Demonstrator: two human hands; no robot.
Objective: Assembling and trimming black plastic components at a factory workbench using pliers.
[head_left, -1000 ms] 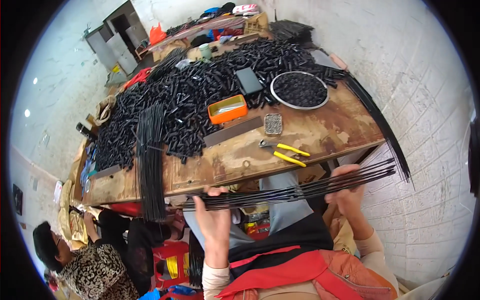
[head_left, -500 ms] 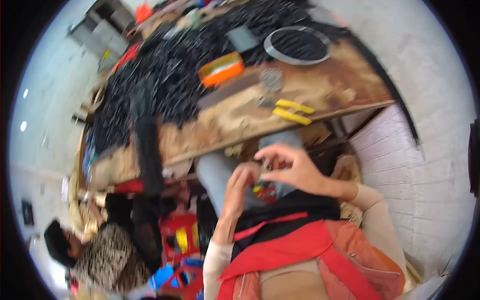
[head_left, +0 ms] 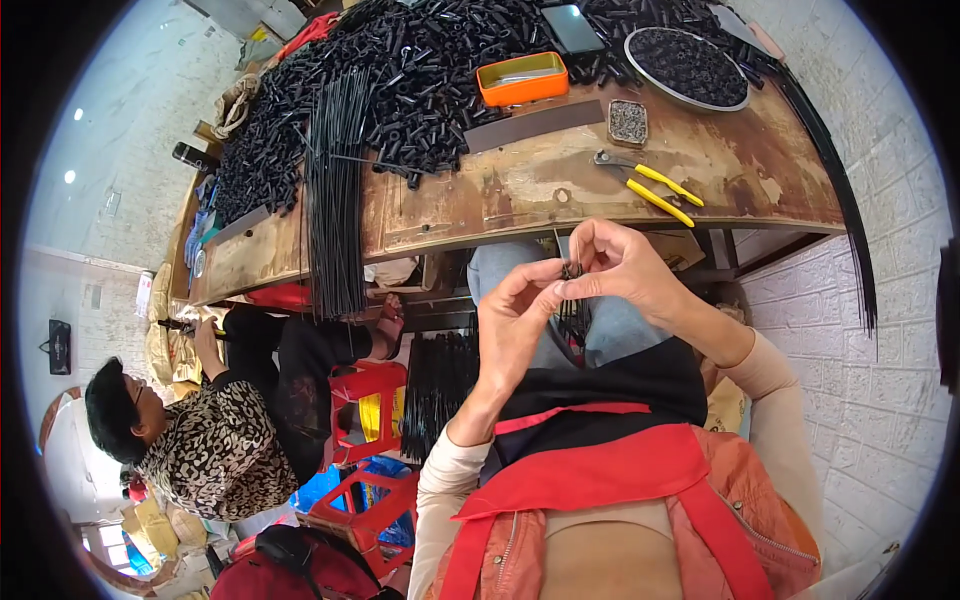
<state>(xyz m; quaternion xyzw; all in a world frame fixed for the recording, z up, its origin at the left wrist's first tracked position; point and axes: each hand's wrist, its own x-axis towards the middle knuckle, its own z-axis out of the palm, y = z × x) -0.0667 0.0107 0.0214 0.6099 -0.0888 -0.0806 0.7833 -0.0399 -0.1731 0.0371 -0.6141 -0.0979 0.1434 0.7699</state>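
Observation:
Over my lap, both hands meet at the fingertips below the table's front edge. My left hand (head_left: pixel 515 325) is closed in a pinch, thumb and index finger on a small dark piece (head_left: pixel 571 270). My right hand (head_left: pixel 625 272) pinches the same piece from the other side, its thumb beside the left thumb. Thin black strands (head_left: pixel 573 325) hang beneath the fingers. Fingertips partly cover the piece, so its kind cannot be made out. Nearest on the table lies a pair of pliers (head_left: pixel 655 187) with yellow handles.
The wooden table (head_left: pixel 520 200) carries a heap of short black tubes (head_left: pixel 430 75), a bundle of long black rods (head_left: pixel 338 190), an orange tin (head_left: pixel 523 87), a small box of metal bits (head_left: pixel 628 122), a round tray (head_left: pixel 712 102) and a phone (head_left: pixel 573 29). A co-worker (head_left: pixel 215 435) sits left near red stools (head_left: pixel 365 400).
The view has shifted and sharpened. My hands, blurred and slightly apart before, now meet at the fingertips on the small dark piece. The co-worker's arm is now visible reaching forward.

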